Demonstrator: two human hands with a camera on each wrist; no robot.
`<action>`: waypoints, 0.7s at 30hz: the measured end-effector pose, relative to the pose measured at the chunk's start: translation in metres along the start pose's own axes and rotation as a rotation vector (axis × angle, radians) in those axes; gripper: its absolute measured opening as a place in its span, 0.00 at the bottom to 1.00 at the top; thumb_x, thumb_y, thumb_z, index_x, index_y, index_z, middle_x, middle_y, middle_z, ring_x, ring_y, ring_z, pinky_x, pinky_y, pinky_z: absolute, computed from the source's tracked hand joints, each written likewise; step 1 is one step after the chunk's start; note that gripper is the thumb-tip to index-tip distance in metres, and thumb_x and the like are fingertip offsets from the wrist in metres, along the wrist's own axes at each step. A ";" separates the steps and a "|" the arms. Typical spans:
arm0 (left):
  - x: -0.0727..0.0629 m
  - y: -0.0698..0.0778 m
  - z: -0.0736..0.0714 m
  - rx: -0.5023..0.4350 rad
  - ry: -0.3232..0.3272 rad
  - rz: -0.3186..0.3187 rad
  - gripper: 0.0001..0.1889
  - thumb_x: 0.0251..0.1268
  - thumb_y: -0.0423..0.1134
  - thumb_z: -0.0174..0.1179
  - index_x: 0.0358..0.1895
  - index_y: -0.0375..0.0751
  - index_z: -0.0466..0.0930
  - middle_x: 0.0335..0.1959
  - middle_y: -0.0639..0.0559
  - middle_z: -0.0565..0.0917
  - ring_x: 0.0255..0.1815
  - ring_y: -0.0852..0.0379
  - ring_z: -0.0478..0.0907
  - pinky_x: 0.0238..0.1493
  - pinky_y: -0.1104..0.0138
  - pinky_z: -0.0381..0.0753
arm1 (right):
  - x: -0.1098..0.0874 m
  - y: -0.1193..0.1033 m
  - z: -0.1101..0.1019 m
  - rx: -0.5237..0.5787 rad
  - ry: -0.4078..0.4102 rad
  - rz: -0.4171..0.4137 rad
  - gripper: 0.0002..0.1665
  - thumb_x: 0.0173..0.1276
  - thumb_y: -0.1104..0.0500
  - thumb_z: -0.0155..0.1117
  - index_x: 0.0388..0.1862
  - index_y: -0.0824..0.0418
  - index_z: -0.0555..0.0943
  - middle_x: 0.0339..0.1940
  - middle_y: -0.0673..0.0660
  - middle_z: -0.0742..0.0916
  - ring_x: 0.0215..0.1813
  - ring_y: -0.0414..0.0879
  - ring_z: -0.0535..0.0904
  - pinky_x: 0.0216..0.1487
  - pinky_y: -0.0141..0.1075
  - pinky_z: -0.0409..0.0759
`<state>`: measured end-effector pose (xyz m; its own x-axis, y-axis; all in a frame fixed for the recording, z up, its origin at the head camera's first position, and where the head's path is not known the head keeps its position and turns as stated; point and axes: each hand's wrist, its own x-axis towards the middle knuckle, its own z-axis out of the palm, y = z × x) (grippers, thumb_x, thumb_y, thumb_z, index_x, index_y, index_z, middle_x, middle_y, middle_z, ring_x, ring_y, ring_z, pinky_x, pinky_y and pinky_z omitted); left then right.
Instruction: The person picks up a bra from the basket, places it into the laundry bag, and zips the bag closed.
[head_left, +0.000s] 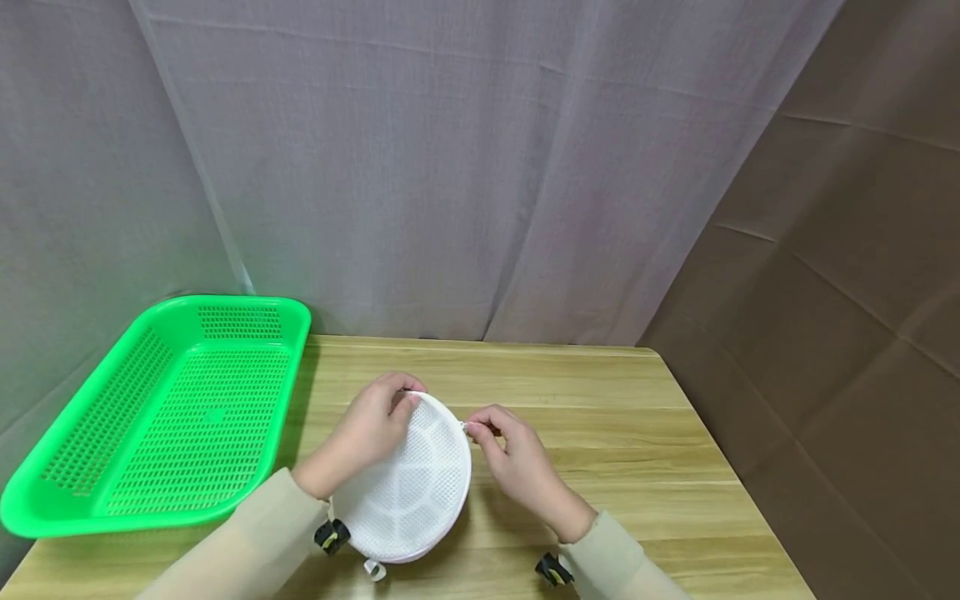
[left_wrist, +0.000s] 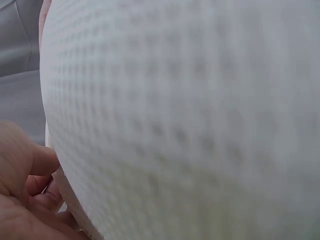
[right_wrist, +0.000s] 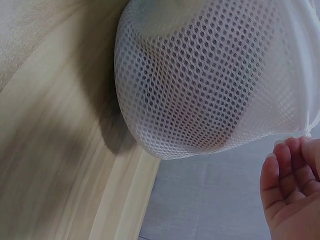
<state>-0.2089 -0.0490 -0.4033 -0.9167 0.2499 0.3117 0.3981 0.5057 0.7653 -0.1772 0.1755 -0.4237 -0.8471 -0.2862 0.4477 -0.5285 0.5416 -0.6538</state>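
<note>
A round white mesh laundry bag (head_left: 401, 492) is held tilted over the table's front middle, its flat end facing up toward the head camera. My left hand (head_left: 375, 421) grips the bag's upper left rim between thumb and fingers. At the right rim, my right hand (head_left: 513, 454) pinches a small piece at the bag's edge with thumb and forefinger; fingertips hide most of it. In the right wrist view, the bag's mesh side (right_wrist: 200, 85) bulges and something darker shows through. White mesh fills most of the left wrist view.
A green plastic basket (head_left: 296, 358) with perforated walls stands on the left of the wooden table (head_left: 600, 417). Grey curtain (head_left: 420, 167) hangs behind the table, and brown cloth (head_left: 847, 333) covers the right side. A small white tab (head_left: 374, 570) hangs from the bag's lower edge.
</note>
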 end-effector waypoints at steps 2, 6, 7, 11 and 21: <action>0.000 0.000 0.000 -0.028 0.002 -0.023 0.06 0.67 0.29 0.57 0.43 0.38 0.80 0.44 0.46 0.81 0.47 0.52 0.77 0.50 0.57 0.77 | 0.000 0.000 0.000 0.002 0.012 -0.007 0.06 0.72 0.56 0.59 0.37 0.55 0.82 0.33 0.48 0.83 0.38 0.38 0.77 0.40 0.35 0.78; 0.001 0.002 0.000 -0.086 0.002 -0.054 0.06 0.68 0.29 0.56 0.43 0.38 0.80 0.43 0.46 0.81 0.43 0.54 0.77 0.46 0.59 0.77 | 0.001 0.000 -0.001 -0.002 0.038 -0.012 0.05 0.72 0.56 0.59 0.37 0.53 0.81 0.33 0.49 0.84 0.38 0.38 0.78 0.40 0.35 0.78; 0.001 0.003 0.000 -0.103 0.000 -0.060 0.06 0.68 0.29 0.55 0.44 0.38 0.80 0.42 0.46 0.81 0.42 0.54 0.78 0.46 0.59 0.77 | 0.001 0.001 -0.002 -0.001 0.048 -0.020 0.04 0.72 0.56 0.59 0.37 0.52 0.81 0.33 0.49 0.84 0.38 0.38 0.78 0.40 0.35 0.78; 0.003 0.006 -0.001 -0.155 -0.002 -0.065 0.06 0.69 0.30 0.55 0.45 0.39 0.80 0.41 0.47 0.81 0.40 0.55 0.77 0.45 0.60 0.77 | 0.003 -0.002 -0.005 0.037 0.092 -0.048 0.04 0.72 0.59 0.59 0.37 0.52 0.81 0.34 0.49 0.84 0.37 0.39 0.78 0.39 0.34 0.78; 0.005 0.001 -0.002 -0.123 0.010 -0.088 0.07 0.71 0.31 0.53 0.46 0.38 0.79 0.44 0.45 0.81 0.45 0.52 0.77 0.48 0.58 0.76 | 0.003 -0.003 -0.008 0.035 0.099 -0.075 0.04 0.70 0.62 0.61 0.36 0.54 0.81 0.34 0.46 0.83 0.37 0.41 0.77 0.39 0.34 0.78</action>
<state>-0.2135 -0.0488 -0.3999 -0.9483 0.2010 0.2457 0.3101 0.4201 0.8529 -0.1776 0.1792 -0.4159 -0.7967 -0.2439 0.5530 -0.5929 0.4929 -0.6368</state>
